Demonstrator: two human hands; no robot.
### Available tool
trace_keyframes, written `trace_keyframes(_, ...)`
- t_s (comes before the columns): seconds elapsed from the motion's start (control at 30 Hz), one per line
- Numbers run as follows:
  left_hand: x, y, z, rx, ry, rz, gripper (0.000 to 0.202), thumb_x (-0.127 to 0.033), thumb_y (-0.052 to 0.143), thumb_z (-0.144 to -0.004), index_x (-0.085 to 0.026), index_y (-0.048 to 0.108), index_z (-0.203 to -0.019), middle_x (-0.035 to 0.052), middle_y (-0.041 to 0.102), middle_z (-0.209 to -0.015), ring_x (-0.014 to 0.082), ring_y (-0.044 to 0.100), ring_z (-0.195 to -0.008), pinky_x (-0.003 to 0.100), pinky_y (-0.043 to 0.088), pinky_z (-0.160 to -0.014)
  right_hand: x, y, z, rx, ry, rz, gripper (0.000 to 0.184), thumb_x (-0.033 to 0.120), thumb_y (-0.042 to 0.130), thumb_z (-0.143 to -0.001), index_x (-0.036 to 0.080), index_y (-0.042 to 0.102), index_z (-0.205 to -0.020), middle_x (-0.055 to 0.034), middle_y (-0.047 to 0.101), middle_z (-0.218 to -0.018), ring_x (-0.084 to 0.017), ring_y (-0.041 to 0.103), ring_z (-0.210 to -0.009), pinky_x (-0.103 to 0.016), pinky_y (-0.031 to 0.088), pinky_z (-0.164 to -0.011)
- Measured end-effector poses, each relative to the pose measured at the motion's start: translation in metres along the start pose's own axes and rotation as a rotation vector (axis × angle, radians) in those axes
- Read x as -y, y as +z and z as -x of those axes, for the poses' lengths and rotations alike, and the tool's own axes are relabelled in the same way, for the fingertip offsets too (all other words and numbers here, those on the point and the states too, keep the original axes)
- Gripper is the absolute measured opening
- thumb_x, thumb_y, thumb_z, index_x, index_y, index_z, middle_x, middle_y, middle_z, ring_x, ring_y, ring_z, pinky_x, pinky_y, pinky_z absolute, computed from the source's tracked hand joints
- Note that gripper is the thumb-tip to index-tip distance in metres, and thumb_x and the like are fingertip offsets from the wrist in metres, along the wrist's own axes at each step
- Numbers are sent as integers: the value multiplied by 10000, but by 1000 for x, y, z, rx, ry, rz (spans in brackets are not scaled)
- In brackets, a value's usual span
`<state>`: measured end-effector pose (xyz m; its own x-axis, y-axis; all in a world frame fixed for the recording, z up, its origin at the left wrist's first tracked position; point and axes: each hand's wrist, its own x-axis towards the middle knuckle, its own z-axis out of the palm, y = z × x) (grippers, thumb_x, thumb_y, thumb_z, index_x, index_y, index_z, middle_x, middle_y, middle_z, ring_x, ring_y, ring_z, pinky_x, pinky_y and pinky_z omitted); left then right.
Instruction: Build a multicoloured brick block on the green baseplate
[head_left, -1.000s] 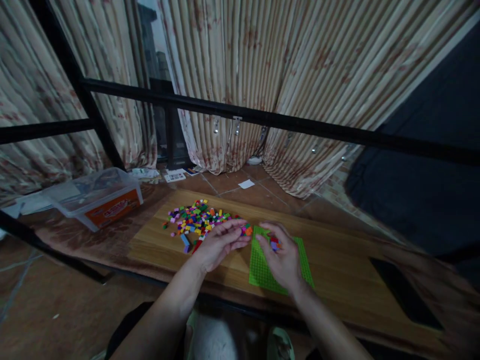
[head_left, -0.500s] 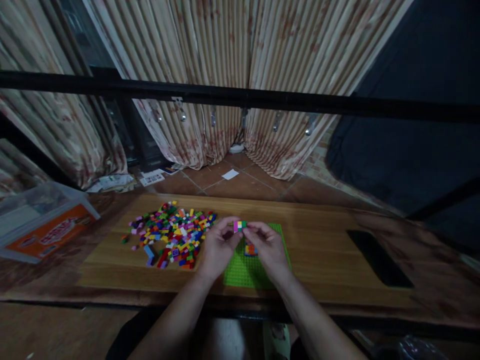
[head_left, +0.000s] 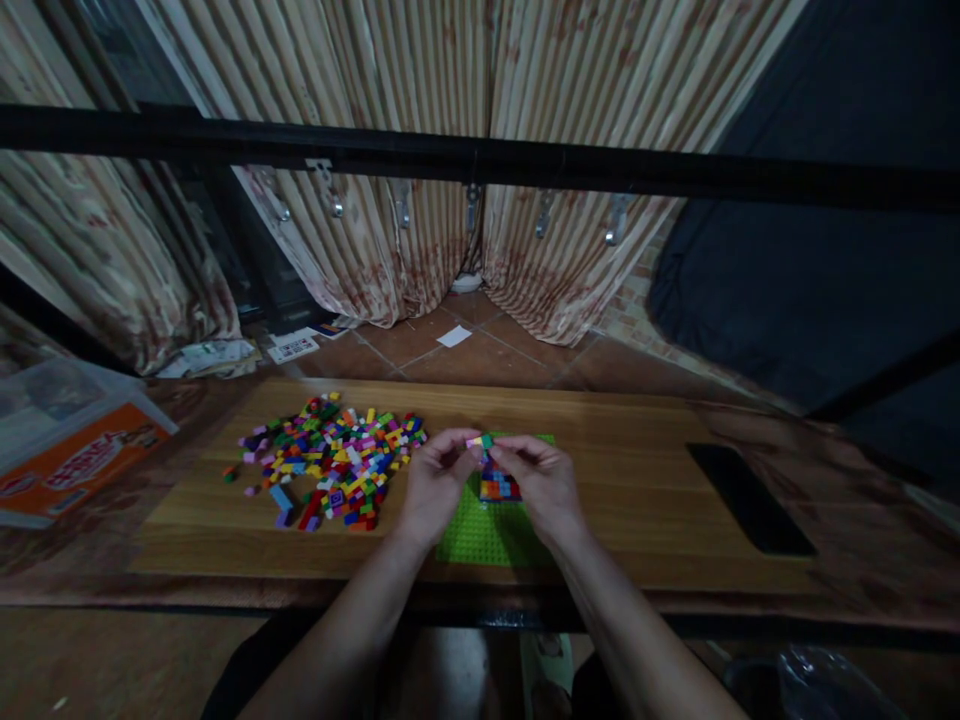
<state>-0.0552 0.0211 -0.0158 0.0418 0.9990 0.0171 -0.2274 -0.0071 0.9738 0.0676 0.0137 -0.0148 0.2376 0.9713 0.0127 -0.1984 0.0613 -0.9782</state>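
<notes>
Between my two hands is a small cluster of toy bricks [head_left: 480, 441], with pink, pale and green showing. My left hand [head_left: 436, 488] pinches its pink end, while the fingers of my right hand [head_left: 541, 488] are closed on the green end. Both hands hover above a bright green studded baseplate [head_left: 480, 540]. Lower down, partly behind my right fingers, a multicoloured brick block [head_left: 498, 486] with orange, red and blue sits on the baseplate. My fingers cover part of the held bricks.
A loose pile of coloured bricks [head_left: 352, 455] spreads over the left of the wooden board [head_left: 637, 430]. A black phone-like slab [head_left: 750, 498] lies at the right. Left of the board stands a clear plastic box [head_left: 82, 430] with an orange label. A black bar [head_left: 525, 160] crosses ahead.
The held bricks have tipped, so less of their coloured side shows. More of the block on the baseplate is visible below my hands. The whole view has shifted slightly.
</notes>
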Motion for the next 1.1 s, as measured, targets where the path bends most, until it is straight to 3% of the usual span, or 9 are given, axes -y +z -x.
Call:
trace_keyframes(0.2,-5,-8,-3,-42,-93,107,276,-309,760,-632,-164,678,-851,6,667,-797,126,605,-728,275,508,-726,3,-26,-18,-51,-69,78,208,342,780,-583,203,737,-732,-7,702,-650,-135,593,-579,-282,494,-586)
trace_keyframes(0.3,-6,-16,-6,-115,-132,145,278,-290,767,-609,-161,666,-833,-7,648,-765,124,611,-731,280,509,-734,1,-41,-31,-100,-146,263,188,343,754,-607,196,730,-722,-27,718,-690,-163,620,-640,-312,496,-648)
trace_keyframes(0.4,-6,-18,-7,-157,-157,148,278,-291,764,-604,-159,657,-824,-6,646,-768,127,618,-730,290,509,-735,-5,-48,-38,-34,-209,468,170,349,678,-701,200,727,-766,-46,733,-779,-190,648,-734,-341,494,-728)
trace_keyframes(0.67,-1,-15,-5,-143,-184,140,198,-245,731,-628,-164,670,-799,2,646,-774,129,603,-730,291,519,-715,-17,-40,-33,177,-302,765,200,310,533,-823,209,704,-845,-40,706,-821,-174,633,-722,-303,479,-682)
trace_keyframes(1.1,1,-15,-5,-148,-211,141,146,-178,695,-655,-166,677,-799,6,651,-787,123,593,-726,274,512,-700,-16,-29,-36,286,-470,979,185,242,511,-861,238,693,-832,-32,682,-862,-197,602,-860,-338,447,-799)
